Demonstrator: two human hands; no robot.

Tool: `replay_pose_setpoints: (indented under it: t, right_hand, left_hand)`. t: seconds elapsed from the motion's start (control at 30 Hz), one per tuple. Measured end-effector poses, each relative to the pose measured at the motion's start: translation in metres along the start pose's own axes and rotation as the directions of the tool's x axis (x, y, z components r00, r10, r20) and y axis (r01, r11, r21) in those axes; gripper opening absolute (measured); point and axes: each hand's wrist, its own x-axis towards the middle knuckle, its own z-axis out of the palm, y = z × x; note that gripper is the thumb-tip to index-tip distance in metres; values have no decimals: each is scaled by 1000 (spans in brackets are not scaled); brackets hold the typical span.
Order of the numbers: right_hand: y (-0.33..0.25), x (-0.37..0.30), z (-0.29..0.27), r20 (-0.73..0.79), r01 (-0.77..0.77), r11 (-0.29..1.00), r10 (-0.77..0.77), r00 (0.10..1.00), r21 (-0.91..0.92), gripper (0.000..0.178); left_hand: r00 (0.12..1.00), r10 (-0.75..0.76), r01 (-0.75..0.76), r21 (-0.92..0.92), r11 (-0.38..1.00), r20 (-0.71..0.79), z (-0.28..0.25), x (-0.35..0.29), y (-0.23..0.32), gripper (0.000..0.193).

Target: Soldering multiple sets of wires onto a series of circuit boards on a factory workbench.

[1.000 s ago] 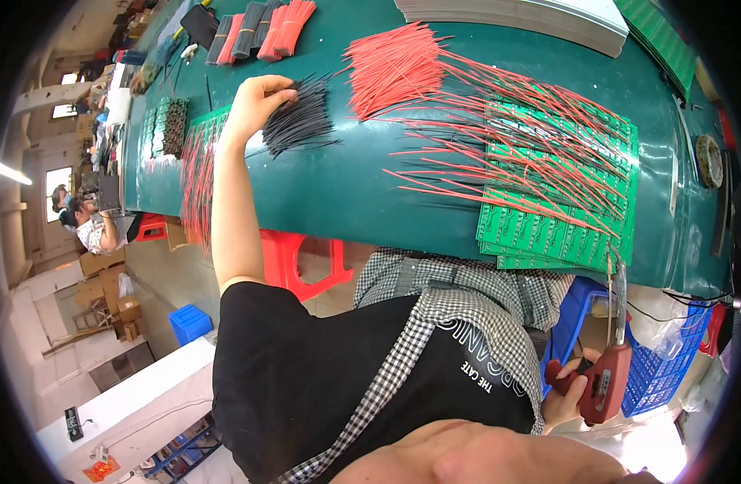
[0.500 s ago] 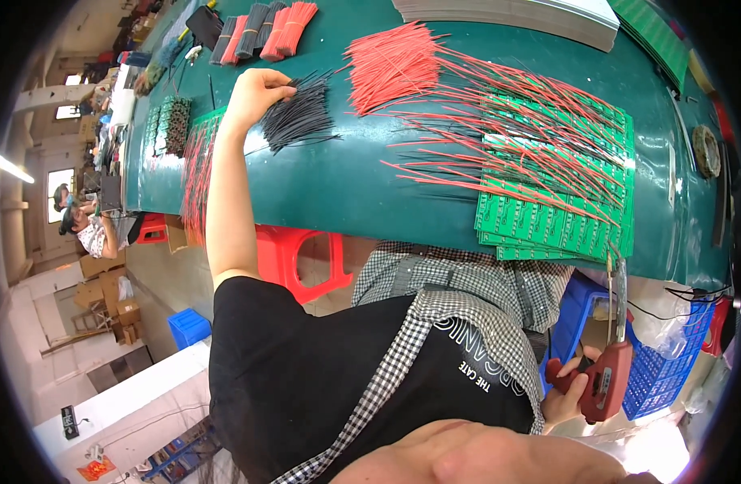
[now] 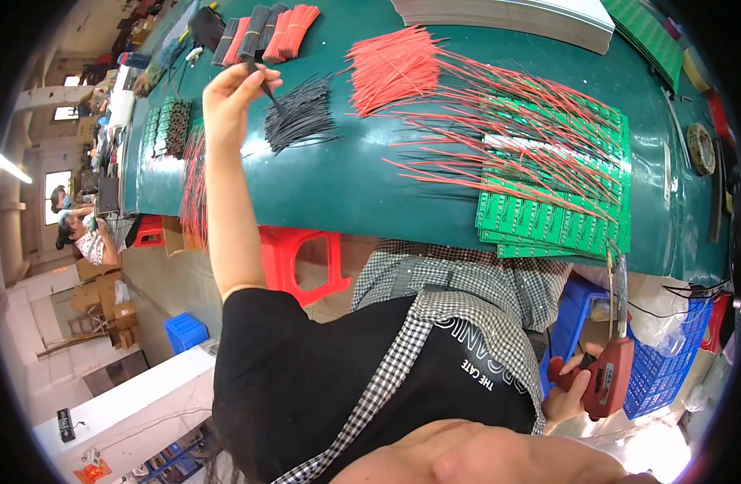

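Observation:
My left hand (image 3: 231,101) pinches a few black wires (image 3: 267,90), raised at the left edge of a loose pile of black wires (image 3: 302,115). To the right of that pile lies a heap of red wires (image 3: 394,71). My right hand (image 3: 565,394) is wrapped round the handle of a dark red soldering gun (image 3: 609,379). Its metal tip points up at the near edge of a stack of green circuit boards (image 3: 540,218). Many red and black wires (image 3: 467,153) stretch across these boards and stick out to the left. How many wires the left fingers hold cannot be made out.
Banded bundles of red and black wires (image 3: 265,34) lie at the back left. Behind my left forearm are more boards with red wires (image 3: 194,189). A pale stack of sheets (image 3: 507,22) stands at the back. Red stool (image 3: 306,266) and blue crate (image 3: 669,363) stand below the green table (image 3: 346,189).
My left hand has drawn back and slightly left from the black pile, with black wires now showing between its fingers. The right hand and soldering gun have stayed nearly still.

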Motion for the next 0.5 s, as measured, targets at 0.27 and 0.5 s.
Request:
replay_pose_setpoints:
  t: [0.27, 0.5]
  right_hand:
    - [-7, 1, 4, 12, 2, 1000, -2, 1000, 17, 48]
    - [22, 51, 0, 241, 147, 963, -91, 966, -228, 59]
  left_hand:
    - [967, 64, -147, -332, 932, -248, 76, -70, -33, 11]
    - [636, -264, 550, -186, 815, 725, 177, -78, 80, 15]
